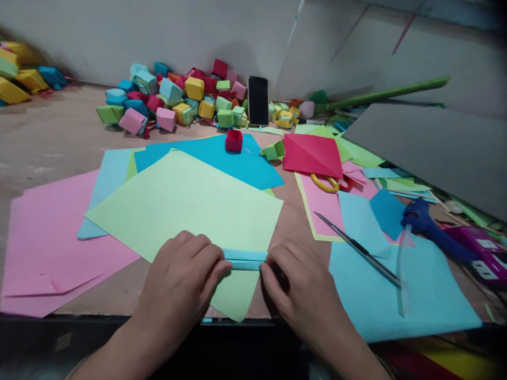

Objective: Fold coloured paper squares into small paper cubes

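Note:
A narrow folded light-blue paper strip [245, 260] lies crosswise over a large pale-green sheet [190, 200] near the table's front edge. My left hand [184, 272] pinches its left end between thumb and fingers. At the right end, my right hand [297, 272] pinches it the same way. Two parallel layers of the strip show between the hands, with a thin gap line along the middle. The fingertips hide both ends.
Pink sheets [59, 227] lie left. Folded paper boxes [170, 92] and a phone [257, 100] stand along the wall. A craft knife [356, 247], yellow-handled scissors [325, 183], a blue glue gun [435, 232] and light-blue paper [368, 301] are on the right.

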{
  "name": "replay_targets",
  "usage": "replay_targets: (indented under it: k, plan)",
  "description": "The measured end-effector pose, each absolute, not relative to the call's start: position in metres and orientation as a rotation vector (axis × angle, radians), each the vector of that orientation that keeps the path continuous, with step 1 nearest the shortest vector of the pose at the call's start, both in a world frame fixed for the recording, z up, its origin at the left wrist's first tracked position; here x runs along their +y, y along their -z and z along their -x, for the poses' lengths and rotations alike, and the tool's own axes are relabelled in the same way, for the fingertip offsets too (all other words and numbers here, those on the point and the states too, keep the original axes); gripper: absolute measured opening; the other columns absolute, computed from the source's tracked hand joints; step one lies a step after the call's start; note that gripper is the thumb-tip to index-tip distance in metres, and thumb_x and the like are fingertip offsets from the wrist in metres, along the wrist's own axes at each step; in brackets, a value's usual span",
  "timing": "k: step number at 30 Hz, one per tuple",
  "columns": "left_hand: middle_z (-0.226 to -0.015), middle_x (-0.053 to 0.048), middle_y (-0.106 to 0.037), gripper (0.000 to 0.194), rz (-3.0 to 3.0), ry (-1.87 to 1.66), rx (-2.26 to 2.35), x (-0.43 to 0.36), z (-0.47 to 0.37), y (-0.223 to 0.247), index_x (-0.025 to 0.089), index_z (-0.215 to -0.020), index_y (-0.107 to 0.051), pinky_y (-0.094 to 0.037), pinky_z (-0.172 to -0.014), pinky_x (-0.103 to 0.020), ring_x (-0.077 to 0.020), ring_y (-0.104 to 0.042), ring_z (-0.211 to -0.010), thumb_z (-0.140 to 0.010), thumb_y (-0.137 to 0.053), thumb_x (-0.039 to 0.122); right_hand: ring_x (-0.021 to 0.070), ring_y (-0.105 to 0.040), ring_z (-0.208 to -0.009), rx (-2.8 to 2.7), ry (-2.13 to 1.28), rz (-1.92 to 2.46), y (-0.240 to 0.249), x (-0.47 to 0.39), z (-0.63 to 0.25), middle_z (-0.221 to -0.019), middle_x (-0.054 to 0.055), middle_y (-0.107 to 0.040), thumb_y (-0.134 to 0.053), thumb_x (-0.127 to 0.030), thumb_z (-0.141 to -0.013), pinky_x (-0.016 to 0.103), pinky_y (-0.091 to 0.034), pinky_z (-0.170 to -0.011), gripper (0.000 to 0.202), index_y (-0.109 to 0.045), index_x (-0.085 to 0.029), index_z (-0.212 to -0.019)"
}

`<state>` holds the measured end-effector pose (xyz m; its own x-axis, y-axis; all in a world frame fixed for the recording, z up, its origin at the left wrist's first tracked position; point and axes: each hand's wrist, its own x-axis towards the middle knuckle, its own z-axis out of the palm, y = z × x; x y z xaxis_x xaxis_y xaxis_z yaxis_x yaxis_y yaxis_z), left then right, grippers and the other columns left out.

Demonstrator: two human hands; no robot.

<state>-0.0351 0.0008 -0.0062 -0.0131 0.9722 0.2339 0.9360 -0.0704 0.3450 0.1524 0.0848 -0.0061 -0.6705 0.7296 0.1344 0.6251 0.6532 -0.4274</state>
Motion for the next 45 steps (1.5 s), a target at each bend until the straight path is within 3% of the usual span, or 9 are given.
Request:
replay_targets:
  k: [8, 21, 26, 30, 40, 45]
  plan:
    - [-0.07, -0.003, -0.057, 0.02, -1.996, -0.578, 2.09, 0.005, 0.034, 0.005, 0.019, -0.078, -0.058, -0.031, -0.061, -0.033, -0.0213, -0.047, -0.068, -0.093, -0.049, 0.028, 0.0188, -0.049, -0.072, -2.552, -0.587, 1.087, 0.002, 0.087, -0.157, -0.074, 0.003, -0.054, -0.047, -0.023, -0.093, 0.032, -0.036, -0.065, 0.021, -0.053, -0.018, -0.073]
    - [-0.066, -0.002, -0.052, 0.019, -2.149, -0.191, 2.176, 0.013, 0.029, -0.003, 0.019, -0.074, -0.052, -0.026, -0.054, -0.031, -0.0194, -0.045, -0.061, -0.092, -0.048, 0.023, 0.0189, -0.047, -0.07, -2.544, -0.283, 1.051, 0.009, 0.084, -0.151, -0.073, 0.005, -0.052, -0.052, -0.019, -0.088, 0.031, -0.035, -0.06, 0.017, -0.053, -0.016, -0.071]
    - [-0.07, -0.004, -0.054, 0.017, -2.138, -0.233, 2.172, 0.014, 0.027, -0.004, 0.019, -0.075, -0.054, -0.028, -0.059, -0.034, -0.0214, -0.044, -0.066, -0.091, -0.049, 0.022, 0.0209, -0.049, -0.079, -2.576, -0.1, 0.795, 0.001, 0.077, -0.146, -0.079, 0.006, -0.059, -0.052, -0.016, -0.091, 0.034, -0.035, -0.067, 0.016, -0.067, -0.017, -0.087]
    - [-0.073, -0.005, -0.055, 0.017, -2.104, -0.25, 2.143, 0.016, 0.028, -0.005, 0.019, -0.075, -0.055, -0.029, -0.062, -0.035, -0.0218, -0.045, -0.069, -0.091, -0.05, 0.021, 0.0218, -0.049, -0.084, -2.687, -0.058, 0.566, -0.003, 0.074, -0.151, -0.083, 0.005, -0.066, -0.046, -0.019, -0.096, 0.037, -0.032, -0.071, 0.024, -0.068, -0.018, -0.107]
    - [-0.074, -0.005, -0.056, 0.017, -2.076, -0.33, 2.125, 0.014, 0.034, -0.002, 0.019, -0.078, -0.06, -0.03, -0.061, -0.034, -0.0212, -0.044, -0.07, -0.091, -0.05, 0.024, 0.0214, -0.051, -0.086, -2.684, -0.106, 0.698, -0.002, 0.085, -0.203, -0.089, 0.006, -0.068, -0.045, -0.02, -0.097, 0.039, -0.032, -0.073, 0.027, -0.066, -0.019, -0.113]
    - [-0.084, -0.004, -0.06, 0.015, -2.441, -0.492, 1.947, 0.013, 0.034, -0.004, 0.028, -0.082, -0.069, -0.029, -0.065, -0.037, -0.0233, -0.046, -0.079, -0.087, -0.055, 0.024, 0.021, -0.051, -0.082, -2.681, -0.125, 0.73, -0.003, 0.084, -0.2, -0.084, 0.007, -0.065, -0.047, -0.017, -0.095, 0.036, -0.032, -0.069, 0.026, -0.069, -0.019, -0.109]
